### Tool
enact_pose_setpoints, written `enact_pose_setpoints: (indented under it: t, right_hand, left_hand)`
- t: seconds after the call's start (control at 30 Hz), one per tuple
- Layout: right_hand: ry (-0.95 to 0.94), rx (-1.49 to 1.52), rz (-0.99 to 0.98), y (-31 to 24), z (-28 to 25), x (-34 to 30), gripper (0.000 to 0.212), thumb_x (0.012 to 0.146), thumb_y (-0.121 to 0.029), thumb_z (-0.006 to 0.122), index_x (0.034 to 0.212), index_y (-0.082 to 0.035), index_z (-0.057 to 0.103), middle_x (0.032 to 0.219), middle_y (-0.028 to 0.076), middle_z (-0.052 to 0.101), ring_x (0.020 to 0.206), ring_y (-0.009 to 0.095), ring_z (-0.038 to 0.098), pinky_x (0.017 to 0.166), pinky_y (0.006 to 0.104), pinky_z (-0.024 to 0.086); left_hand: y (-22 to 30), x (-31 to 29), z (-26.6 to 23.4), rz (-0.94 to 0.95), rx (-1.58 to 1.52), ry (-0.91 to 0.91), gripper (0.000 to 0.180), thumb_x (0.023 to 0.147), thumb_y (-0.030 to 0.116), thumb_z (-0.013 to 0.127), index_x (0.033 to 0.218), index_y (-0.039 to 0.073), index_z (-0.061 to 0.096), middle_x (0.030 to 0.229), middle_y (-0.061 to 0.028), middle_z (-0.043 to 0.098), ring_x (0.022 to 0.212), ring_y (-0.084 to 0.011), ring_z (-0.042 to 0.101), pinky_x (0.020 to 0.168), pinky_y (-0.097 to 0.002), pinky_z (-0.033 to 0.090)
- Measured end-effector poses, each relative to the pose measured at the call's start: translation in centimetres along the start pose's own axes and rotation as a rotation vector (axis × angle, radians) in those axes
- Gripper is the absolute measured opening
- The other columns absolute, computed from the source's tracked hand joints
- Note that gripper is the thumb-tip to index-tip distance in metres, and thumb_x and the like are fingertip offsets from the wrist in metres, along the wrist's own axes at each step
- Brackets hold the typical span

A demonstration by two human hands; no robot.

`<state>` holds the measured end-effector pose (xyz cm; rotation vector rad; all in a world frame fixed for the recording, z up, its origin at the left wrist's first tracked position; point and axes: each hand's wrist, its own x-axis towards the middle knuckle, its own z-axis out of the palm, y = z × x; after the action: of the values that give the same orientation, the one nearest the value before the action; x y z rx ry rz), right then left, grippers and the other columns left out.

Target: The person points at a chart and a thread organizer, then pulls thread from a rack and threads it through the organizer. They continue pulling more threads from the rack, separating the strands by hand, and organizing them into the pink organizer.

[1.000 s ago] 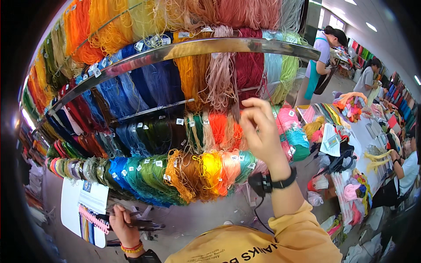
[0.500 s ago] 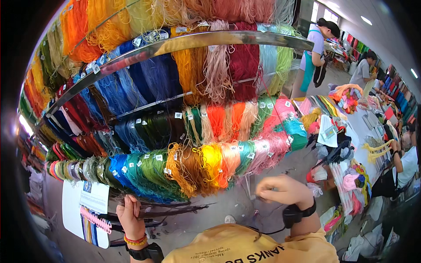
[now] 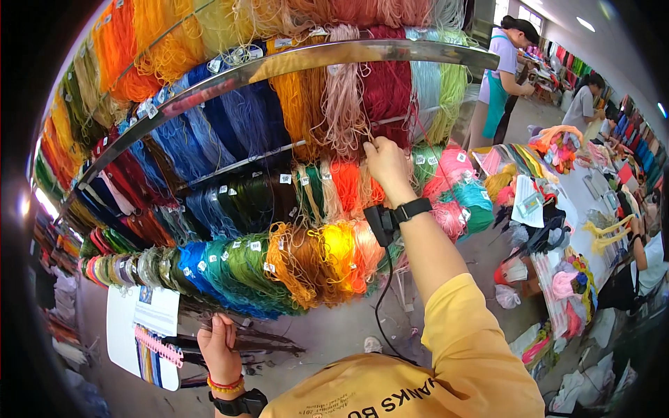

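Raised since the frame approx. half a sec earlier: right hand point(image 3: 388, 167), from low near the yellow shirt point(image 3: 348, 386) up to the bottom loops of the mauve hank point(image 3: 343, 101); shifted only a little: left hand point(image 3: 221, 347). Head view, only one avail.: at right, fingers bent, tips close together at the lower edge of the mauve hank, just left of the crimson hank point(image 3: 390, 97); whether pinching a strand or only touching, cannot tell. Prob. handled from below b/c of the metal rail point(image 3: 313, 54) across the upper part. At left, thumb and fingers nearly closed, seemingly on dark strands point(image 3: 268, 339), trailing to the right under the lower hanks point(image 3: 244, 272); prob. held low and apart to avoid tangling w/ the rest. Just beside, farther left: white board point(image 3: 122, 334) w/ printed sheet point(image 3: 157, 313), pink toothed strip point(image 3: 159, 346) and coloured threads point(image 3: 148, 367), prob. placed there for easy looking; hung or supported, cannot tell. White tags point(image 3: 284, 179) on many hanks, facing outward, prob. for quick finding. From the black box point(image 3: 382, 224) at the right wrist, slack cable point(image 3: 378, 306), prob. loose for free arm movement.
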<state>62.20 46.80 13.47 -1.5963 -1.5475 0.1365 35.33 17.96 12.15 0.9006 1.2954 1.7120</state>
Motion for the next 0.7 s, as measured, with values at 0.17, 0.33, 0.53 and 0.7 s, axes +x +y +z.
enact_pose_setpoints:
  t: [0.17,0.33,0.53,0.7]
  right_hand:
    - [-0.339,0.468,-0.088,0.7,-3.1,-5.3,0.022,0.081,-0.021,0.048,0.068,-0.003,0.051,0.055,0.012,0.052,0.052,0.021,0.054,0.049,0.0323,0.04]
    - [-1.044,0.599,-0.188,2.1,-11.1,-13.2,0.011,0.077,-0.002,0.047,0.069,-0.001,0.054,0.063,0.003,0.055,0.057,0.01,0.053,0.053,0.0232,0.043]
    - [-1.28,0.01,-0.212,4.6,-13.0,-17.5,0.024,0.078,-0.018,0.054,0.096,-0.002,0.055,0.078,0.012,0.06,0.068,0.022,0.059,0.064,0.0322,0.046]
    - [-0.434,0.345,-0.461,0.5,-10.3,-11.0,0.038,0.077,-0.016,0.054,0.112,-0.002,0.047,0.097,0.015,0.056,0.089,0.025,0.055,0.075,0.0324,0.043]
  left_hand:
    - [-0.2,-0.2,-1.4,0.009,0.024,0.016,0.022,0.087,0.018,0.044,0.072,0.003,0.05,0.053,0.0046,0.035,0.045,-0.003,0.024,0.043,-0.0185,0.017]
    - [-0.3,0.3,-1.3,0.005,0.029,-0.006,0.022,0.087,0.017,0.043,0.073,0.002,0.05,0.054,0.0043,0.036,0.046,-0.003,0.025,0.043,-0.0186,0.018]
    - [-0.7,0.7,-0.3,-0.025,0.068,-0.065,0.022,0.088,0.017,0.043,0.073,0.001,0.05,0.054,0.0039,0.036,0.046,-0.0033,0.027,0.043,-0.0186,0.02]
    - [-0.5,0.2,0.1,-0.016,0.095,-0.071,0.022,0.088,0.017,0.043,0.074,0.002,0.05,0.053,0.0036,0.036,0.046,-0.0034,0.028,0.043,-0.0184,0.021]
